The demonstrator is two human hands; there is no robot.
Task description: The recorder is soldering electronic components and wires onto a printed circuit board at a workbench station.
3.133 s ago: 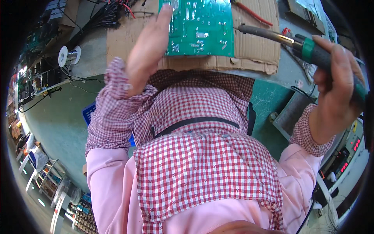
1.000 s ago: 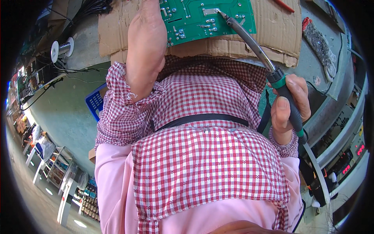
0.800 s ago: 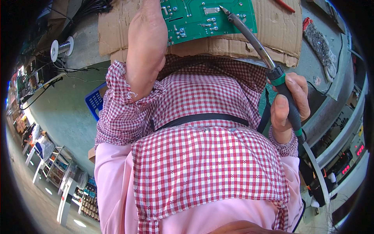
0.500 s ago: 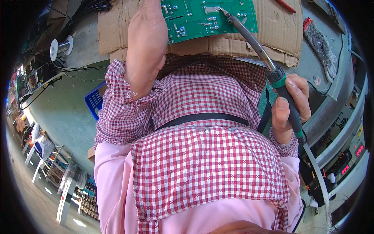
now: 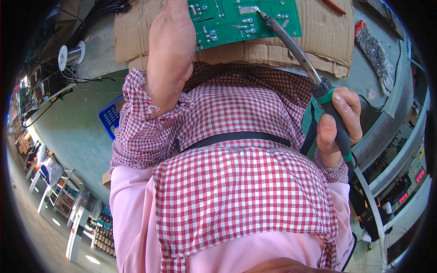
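My right hand (image 5: 351, 109) is closed round the dark handle of a soldering iron (image 5: 296, 48), which has a green collar. The iron slants up and to the left. Its tip meets a long silver solder pad on a green circuit board (image 5: 223, 38). Solder joints and component leads show on the board's upward face. My left forearm reaches over the board's left side to the top edge. Of my left hand (image 5: 176, 8) only the part by the wrist shows, and its fingers lie beyond the picture.
Cardboard (image 5: 132, 38) lies under the board. A solder wire spool (image 5: 71, 55) stands at the left, near dark cables (image 5: 107, 8). To the right are a red-handled tool (image 5: 334, 6) and a grey glove with a red cuff (image 5: 375, 57). A blue crate (image 5: 109, 118) sits below the bench.
My right hand and the soldering iron's handle have shifted very slightly. The tip stays on the same pad, and the board has not visibly moved.
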